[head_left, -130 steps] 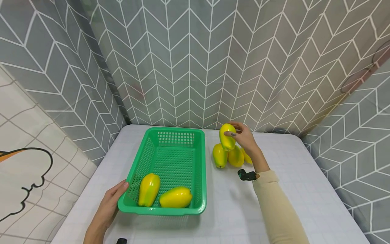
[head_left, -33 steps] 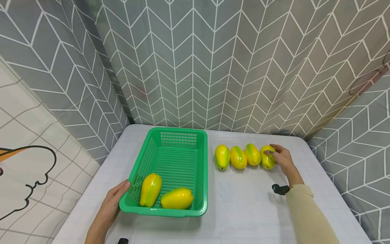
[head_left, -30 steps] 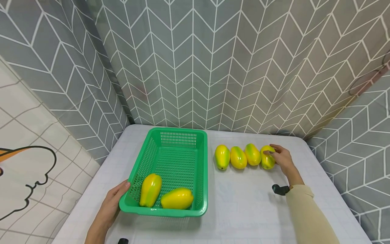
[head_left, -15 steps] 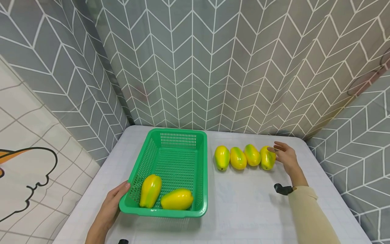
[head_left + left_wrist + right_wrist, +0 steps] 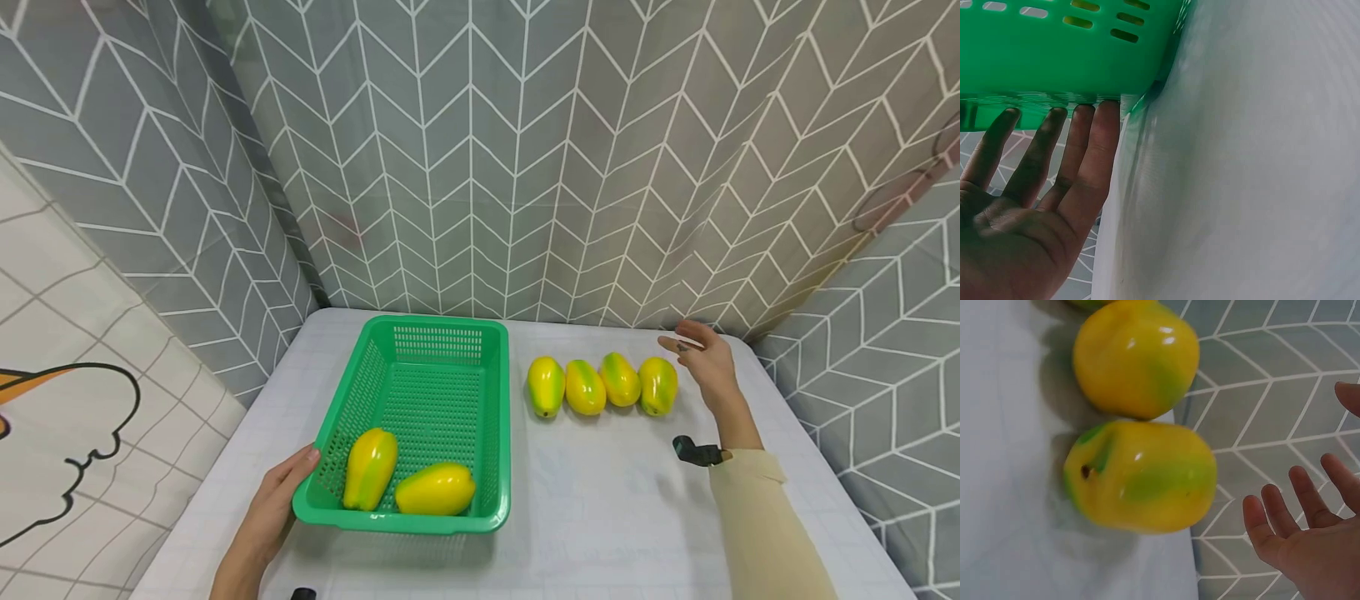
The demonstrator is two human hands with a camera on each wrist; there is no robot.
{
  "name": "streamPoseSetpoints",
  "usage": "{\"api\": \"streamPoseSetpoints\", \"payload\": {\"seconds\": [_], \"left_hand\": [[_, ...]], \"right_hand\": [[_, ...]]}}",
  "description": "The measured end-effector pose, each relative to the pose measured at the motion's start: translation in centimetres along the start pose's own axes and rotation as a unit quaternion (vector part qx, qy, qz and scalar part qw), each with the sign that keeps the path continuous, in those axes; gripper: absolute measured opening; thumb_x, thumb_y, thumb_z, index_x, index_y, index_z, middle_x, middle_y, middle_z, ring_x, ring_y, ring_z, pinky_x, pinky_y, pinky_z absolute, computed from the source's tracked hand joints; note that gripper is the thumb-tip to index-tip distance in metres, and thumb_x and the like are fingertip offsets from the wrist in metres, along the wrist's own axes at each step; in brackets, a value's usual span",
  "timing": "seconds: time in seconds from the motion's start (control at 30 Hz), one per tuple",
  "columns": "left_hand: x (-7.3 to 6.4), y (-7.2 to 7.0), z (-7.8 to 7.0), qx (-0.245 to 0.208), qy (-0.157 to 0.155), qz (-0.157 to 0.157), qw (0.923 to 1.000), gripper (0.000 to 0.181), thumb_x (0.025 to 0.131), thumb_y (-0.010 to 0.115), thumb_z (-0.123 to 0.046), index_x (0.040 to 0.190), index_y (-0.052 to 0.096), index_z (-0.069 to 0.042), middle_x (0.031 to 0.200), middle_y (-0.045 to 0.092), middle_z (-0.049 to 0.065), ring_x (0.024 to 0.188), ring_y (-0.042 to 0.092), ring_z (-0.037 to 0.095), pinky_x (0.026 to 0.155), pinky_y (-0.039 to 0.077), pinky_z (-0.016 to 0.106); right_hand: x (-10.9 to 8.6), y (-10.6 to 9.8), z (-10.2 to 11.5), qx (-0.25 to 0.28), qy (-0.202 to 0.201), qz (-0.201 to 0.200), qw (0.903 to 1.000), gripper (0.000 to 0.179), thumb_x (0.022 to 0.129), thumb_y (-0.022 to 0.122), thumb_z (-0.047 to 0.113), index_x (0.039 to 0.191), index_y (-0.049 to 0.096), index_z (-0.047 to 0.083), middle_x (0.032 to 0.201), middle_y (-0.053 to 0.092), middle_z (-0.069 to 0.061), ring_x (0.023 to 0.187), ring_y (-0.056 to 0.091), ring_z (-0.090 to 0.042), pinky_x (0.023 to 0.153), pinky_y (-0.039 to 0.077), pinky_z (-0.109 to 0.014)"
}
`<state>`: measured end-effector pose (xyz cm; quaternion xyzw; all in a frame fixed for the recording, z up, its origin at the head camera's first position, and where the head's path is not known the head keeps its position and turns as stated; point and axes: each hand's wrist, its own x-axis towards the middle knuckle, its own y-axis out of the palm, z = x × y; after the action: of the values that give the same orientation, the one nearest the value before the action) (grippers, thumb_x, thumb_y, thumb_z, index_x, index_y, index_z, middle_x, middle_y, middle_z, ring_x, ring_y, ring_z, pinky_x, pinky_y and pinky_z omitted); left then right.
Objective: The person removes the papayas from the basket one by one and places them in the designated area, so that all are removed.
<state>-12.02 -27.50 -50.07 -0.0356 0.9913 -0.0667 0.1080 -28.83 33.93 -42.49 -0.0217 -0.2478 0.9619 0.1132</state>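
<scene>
In the head view my left hand (image 5: pixel 274 498) holds the near left side of a green plastic basket (image 5: pixel 498 433), thumb at the rim. The left wrist view has its extended fingers (image 5: pixel 1100 150) touching the basket's outside. Inside the basket's near end lie two yellow-green papayas, one lengthwise (image 5: pixel 371 469) and one crosswise (image 5: pixel 435 489). Several more form a row right of the basket, from the left papaya (image 5: pixel 546 387) to the right papaya (image 5: pixel 658 387). My right hand (image 5: pixel 708 362) is raised beside that last one, fingers spread and holding nothing.
A white cloth covers the table (image 5: pixel 585 500). Behind it hangs a grey curtain (image 5: pixel 480 208) with a white herringbone pattern, close to the table's back edge. Similar cloth flanks the right side, and a white printed cloth (image 5: pixel 90 333) the left.
My right hand earlier held a papaya over a heap; those papayas now lie in a row. It has let go of the rightmost one and moved up and right. My left hand stays put.
</scene>
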Motion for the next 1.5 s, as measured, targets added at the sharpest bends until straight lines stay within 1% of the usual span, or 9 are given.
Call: {"api": "streamPoseSetpoints", "payload": {"seconds": [0.13, 0.27, 0.33, 0.53, 0.77, 0.83, 1.1, 1.27, 1.5], "left_hand": [[0.0, 0.0, 0.0, 0.000, 0.001, -0.002, 1.0000, 0.065, 0.114, 0.044, -0.042, 0.159, 0.041, 0.005, 0.113, 0.068, -0.034, 0.088, 0.072, 0.005, 0.077, 0.064, 0.026], [0.0, 0.0, 0.1, -0.002, 0.002, -0.002, 1.0000, 0.065, 0.115, 0.044, -0.042, 0.159, 0.040, 0.006, 0.111, 0.069, -0.034, 0.083, 0.073, 0.007, 0.075, 0.064, 0.026], [0.0, 0.0, 0.1, -0.002, 0.004, 0.000, 1.0000, 0.065, 0.115, 0.044, -0.041, 0.159, 0.040, 0.007, 0.110, 0.070, -0.032, 0.080, 0.073, 0.008, 0.074, 0.064, 0.026], [0.1, -0.1, 0.0, 0.002, 0.012, 0.005, 0.9999, 0.065, 0.115, 0.043, -0.040, 0.159, 0.039, 0.007, 0.109, 0.071, -0.032, 0.076, 0.072, 0.009, 0.073, 0.063, 0.026], [0.1, -0.1, 0.1, 0.002, 0.017, 0.007, 0.9998, 0.065, 0.115, 0.043, -0.040, 0.159, 0.038, 0.008, 0.111, 0.068, -0.035, 0.080, 0.073, 0.007, 0.074, 0.064, 0.026], [0.0, -0.1, 0.1, 0.001, 0.016, 0.006, 0.9999, 0.065, 0.115, 0.043, -0.039, 0.159, 0.038, 0.008, 0.111, 0.068, -0.035, 0.080, 0.072, 0.007, 0.074, 0.064, 0.026], [0.1, -0.2, 0.2, 0.007, 0.013, 0.006, 0.9999, 0.066, 0.115, 0.043, -0.042, 0.159, 0.039, 0.007, 0.108, 0.069, -0.035, 0.080, 0.072, 0.007, 0.074, 0.063, 0.026], [0.1, -0.2, 0.2, 0.007, 0.017, 0.001, 0.9998, 0.065, 0.115, 0.043, -0.040, 0.159, 0.039, 0.008, 0.107, 0.072, -0.029, 0.074, 0.071, 0.009, 0.072, 0.063, 0.027], [0.2, -0.1, 0.3, 0.006, 0.007, 0.003, 1.0000, 0.066, 0.115, 0.042, -0.042, 0.159, 0.039, 0.007, 0.108, 0.068, -0.035, 0.075, 0.071, 0.009, 0.073, 0.063, 0.026]], "right_hand": [[-0.1, 0.4, 1.2, 0.016, -0.018, -0.003, 0.9997, 0.071, 0.106, 0.066, 0.034, 0.166, 0.035, 0.011, 0.167, 0.041, -0.019, 0.129, 0.055, -0.016, 0.088, 0.047, -0.005], [-0.2, 1.2, 2.0, 0.034, -0.033, -0.002, 0.9989, 0.070, 0.105, 0.067, 0.030, 0.165, 0.037, 0.010, 0.163, 0.043, -0.021, 0.114, 0.050, 0.002, 0.088, 0.049, -0.004], [-0.2, 1.7, 2.4, 0.039, -0.037, 0.000, 0.9986, 0.069, 0.105, 0.068, 0.029, 0.164, 0.038, 0.010, 0.162, 0.043, -0.021, 0.116, 0.051, 0.000, 0.087, 0.048, -0.004], [-0.1, 3.2, 3.6, 0.058, -0.048, 0.010, 0.9971, 0.067, 0.105, 0.068, 0.025, 0.164, 0.039, 0.011, 0.165, 0.045, -0.019, 0.141, 0.052, -0.026, 0.091, 0.049, -0.007], [-0.1, 5.2, 5.6, 0.102, -0.090, 0.037, 0.9901, 0.065, 0.104, 0.068, 0.022, 0.162, 0.041, 0.008, 0.160, 0.048, -0.018, 0.117, 0.056, 0.002, 0.091, 0.051, -0.007], [-0.1, 5.7, 6.2, 0.113, -0.100, 0.045, 0.9876, 0.064, 0.104, 0.069, 0.021, 0.161, 0.042, 0.006, 0.159, 0.048, -0.019, 0.114, 0.057, 0.004, 0.091, 0.052, -0.007], [-0.5, 7.8, 8.0, 0.127, -0.097, 0.069, 0.9847, 0.062, 0.104, 0.069, 0.018, 0.160, 0.044, 0.009, 0.161, 0.046, -0.020, 0.134, 0.055, -0.017, 0.094, 0.051, -0.010], [-0.6, 8.9, 9.0, 0.137, -0.108, 0.086, 0.9809, 0.062, 0.104, 0.069, 0.017, 0.159, 0.044, 0.007, 0.161, 0.047, -0.019, 0.137, 0.055, -0.025, 0.096, 0.051, -0.012], [-0.7, 10.2, 9.4, 0.136, -0.125, 0.099, 0.9779, 0.061, 0.104, 0.069, 0.014, 0.159, 0.044, 0.006, 0.161, 0.048, -0.020, 0.146, 0.052, -0.038, 0.093, 0.051, -0.012]]}}
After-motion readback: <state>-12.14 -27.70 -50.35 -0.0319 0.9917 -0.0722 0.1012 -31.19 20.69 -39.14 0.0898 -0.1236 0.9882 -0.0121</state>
